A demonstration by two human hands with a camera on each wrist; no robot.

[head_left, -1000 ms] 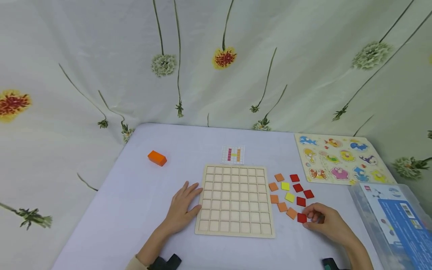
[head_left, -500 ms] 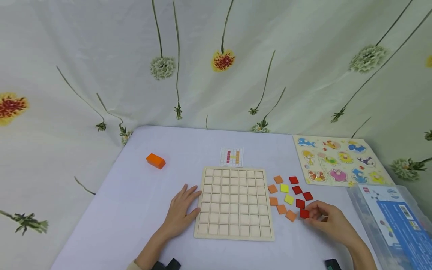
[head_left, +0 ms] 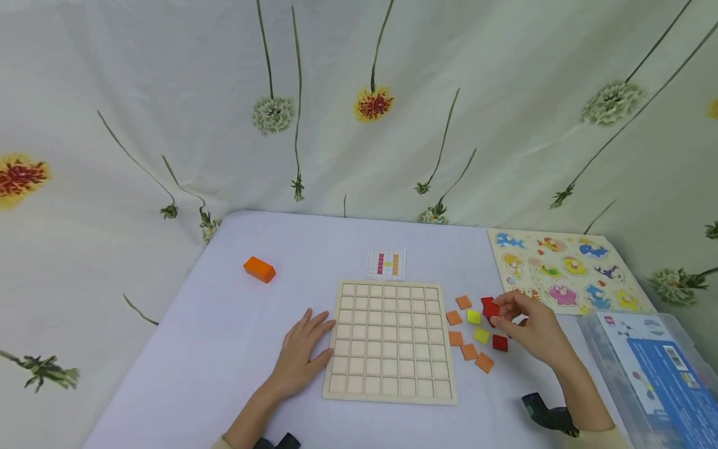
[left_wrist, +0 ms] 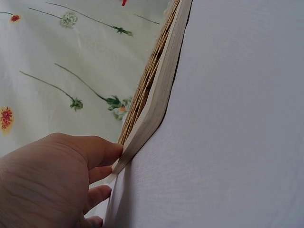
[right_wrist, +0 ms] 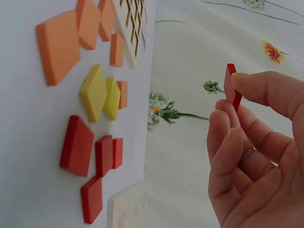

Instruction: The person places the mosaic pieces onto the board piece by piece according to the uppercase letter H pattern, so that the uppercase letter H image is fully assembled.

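Observation:
Between my right thumb and fingertips I pinch a red square tile (head_left: pixel 490 310); in the right wrist view it is lifted off the table, seen edge-on. That right hand (head_left: pixel 535 327) hangs over several loose red tiles (right_wrist: pixel 77 146) and partly hides them in the head view. Left of them lie two yellow tiles (head_left: pixel 481 335) and several orange tiles (head_left: pixel 484 362). My left hand (head_left: pixel 303 352) rests with fingers extended at the left edge of a wooden grid board (head_left: pixel 389 340), its fingertips touching the side in the left wrist view. No tiles sit in the board's cells.
A small card with a coloured grid pattern (head_left: pixel 385 264) lies behind the board. An orange block (head_left: pixel 260 269) stands at the back left. An animal puzzle board (head_left: pixel 578 268) is at the back right, with a clear plastic box (head_left: pixel 650 368) in front of it.
My right hand took the nearest red tile, raised it off the table and carried it away from me over the other red tiles. The left hand stays at the board's edge.

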